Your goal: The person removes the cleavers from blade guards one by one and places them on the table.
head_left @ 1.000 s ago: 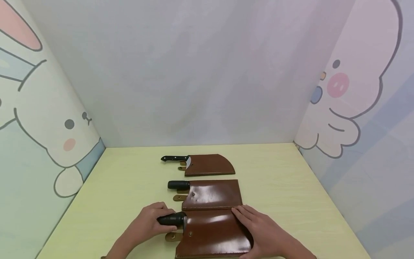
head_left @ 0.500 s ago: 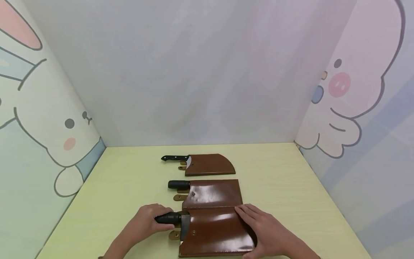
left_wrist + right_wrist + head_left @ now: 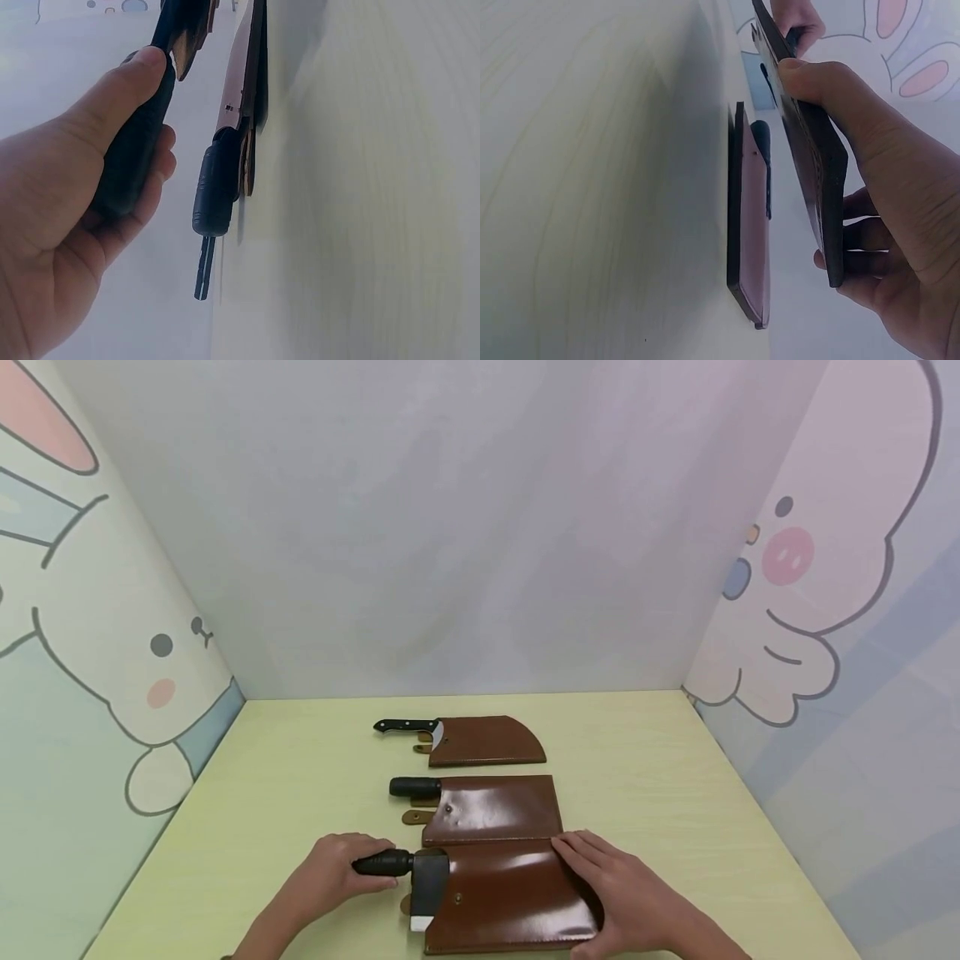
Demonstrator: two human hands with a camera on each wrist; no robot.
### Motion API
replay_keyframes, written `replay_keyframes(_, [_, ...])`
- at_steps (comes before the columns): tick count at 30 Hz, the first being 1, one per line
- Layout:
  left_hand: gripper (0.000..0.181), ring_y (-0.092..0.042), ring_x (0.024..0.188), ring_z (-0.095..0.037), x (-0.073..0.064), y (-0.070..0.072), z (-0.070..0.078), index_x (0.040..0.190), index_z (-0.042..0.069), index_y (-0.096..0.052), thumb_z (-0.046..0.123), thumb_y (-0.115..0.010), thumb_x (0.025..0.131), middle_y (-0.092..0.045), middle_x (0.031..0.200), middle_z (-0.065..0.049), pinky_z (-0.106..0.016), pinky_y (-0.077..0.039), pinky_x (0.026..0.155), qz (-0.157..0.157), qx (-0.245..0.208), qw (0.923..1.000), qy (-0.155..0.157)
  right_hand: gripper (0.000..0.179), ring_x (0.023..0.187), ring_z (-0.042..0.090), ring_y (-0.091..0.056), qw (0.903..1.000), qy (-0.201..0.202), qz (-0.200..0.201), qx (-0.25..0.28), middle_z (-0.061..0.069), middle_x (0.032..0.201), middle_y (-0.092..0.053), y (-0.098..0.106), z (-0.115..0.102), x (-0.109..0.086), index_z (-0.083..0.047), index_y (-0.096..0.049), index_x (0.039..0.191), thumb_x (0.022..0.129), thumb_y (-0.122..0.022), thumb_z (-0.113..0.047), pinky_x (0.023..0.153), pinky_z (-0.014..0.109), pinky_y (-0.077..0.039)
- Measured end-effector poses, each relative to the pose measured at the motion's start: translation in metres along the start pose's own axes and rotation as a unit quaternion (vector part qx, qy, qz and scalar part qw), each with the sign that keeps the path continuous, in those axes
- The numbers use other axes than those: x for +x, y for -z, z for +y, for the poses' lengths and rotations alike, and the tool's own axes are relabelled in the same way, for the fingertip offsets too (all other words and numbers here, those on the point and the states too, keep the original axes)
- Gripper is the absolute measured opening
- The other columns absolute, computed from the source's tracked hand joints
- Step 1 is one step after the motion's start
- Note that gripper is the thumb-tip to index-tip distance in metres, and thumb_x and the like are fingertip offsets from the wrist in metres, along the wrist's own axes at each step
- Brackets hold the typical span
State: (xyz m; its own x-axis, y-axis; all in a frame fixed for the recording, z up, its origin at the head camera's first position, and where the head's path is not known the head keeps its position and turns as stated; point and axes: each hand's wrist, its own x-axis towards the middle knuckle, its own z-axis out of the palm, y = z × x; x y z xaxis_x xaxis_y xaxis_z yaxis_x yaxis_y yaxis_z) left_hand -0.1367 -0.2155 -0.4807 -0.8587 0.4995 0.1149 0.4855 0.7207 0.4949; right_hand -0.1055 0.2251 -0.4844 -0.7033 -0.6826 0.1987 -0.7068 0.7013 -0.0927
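Note:
Closest to me, in the head view, a cleaver (image 3: 430, 887) has a strip of its grey blade showing outside a glossy brown leather sheath (image 3: 517, 897); the rest of the blade is hidden inside. My left hand (image 3: 330, 875) grips its black handle, with the thumb laid along it in the left wrist view. At the sheath's far right end, my right hand (image 3: 626, 897) holds it by the edges, thumb on one edge and fingers on the other, as the right wrist view shows. Both wrist views show sheath and cleaver raised off the table.
Behind lies a second sheathed cleaver (image 3: 414, 787) with a black handle pointing left. Farther back rests a sheathed knife (image 3: 405, 726) with a riveted black handle. All are on a pale yellow table (image 3: 675, 793), enclosed by a grey back wall (image 3: 465, 527) and cartoon-printed side walls.
The cleaver has slid leftwards out of its sheath, baring more blade. My left hand has moved slightly left with the handle, and my right hand slightly right with the sheath.

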Motion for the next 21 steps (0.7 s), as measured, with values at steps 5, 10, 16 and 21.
replay_keyframes(5, [0.032, -0.061, 0.083, 0.000, -0.0005, 0.0004, -0.0007, 0.107, 0.020, -0.078, 0.041, -0.083, 0.084, -0.075, 0.097, 0.009, -0.026, -0.050, 0.068, 0.012, 0.005, 0.9999, -0.006, 0.117, 0.134, 0.037, -0.053, 0.9998, -0.007, -0.013, 0.017, 0.013, 0.151, -0.053, 0.0018, 0.0015, 0.0003, -0.010, -0.042, 0.156, 0.072, -0.065, -0.088, 0.094, 0.048, -0.054])
replay_keyframes(10, [0.033, -0.063, 0.084, -0.001, -0.0019, 0.0025, -0.0007, 0.107, 0.020, -0.079, 0.042, -0.084, 0.083, -0.075, 0.098, 0.009, -0.027, -0.052, 0.069, 0.018, 0.012, 0.9998, -0.004, 0.117, 0.136, 0.038, -0.052, 0.9992, -0.016, -0.022, 0.029, 0.013, 0.152, -0.052, 0.0040, 0.0024, -0.0001, -0.010, -0.042, 0.156, 0.071, -0.066, -0.087, 0.096, 0.049, -0.053])
replay_keyframes(16, [0.035, -0.065, 0.086, -0.003, -0.0036, 0.0034, -0.0015, 0.108, 0.018, -0.079, 0.043, -0.084, 0.083, -0.076, 0.098, 0.007, -0.027, -0.053, 0.070, 0.018, 0.012, 0.9998, -0.002, 0.115, 0.135, 0.038, -0.052, 0.9989, -0.021, -0.028, 0.030, 0.013, 0.151, -0.052, 0.0058, 0.0024, -0.0015, -0.009, -0.044, 0.155, 0.072, -0.067, -0.086, 0.096, 0.048, -0.053])
replay_keyframes(21, [0.035, -0.066, 0.086, -0.003, -0.0039, 0.0022, -0.0021, 0.107, 0.018, -0.079, 0.043, -0.084, 0.083, -0.076, 0.098, 0.008, -0.027, -0.053, 0.070, 0.021, 0.013, 0.9997, -0.007, 0.115, 0.135, 0.038, -0.053, 0.9992, -0.017, -0.022, 0.028, 0.013, 0.151, -0.053, 0.0051, 0.0029, -0.0028, -0.009, -0.045, 0.154, 0.072, -0.066, -0.086, 0.096, 0.048, -0.053])
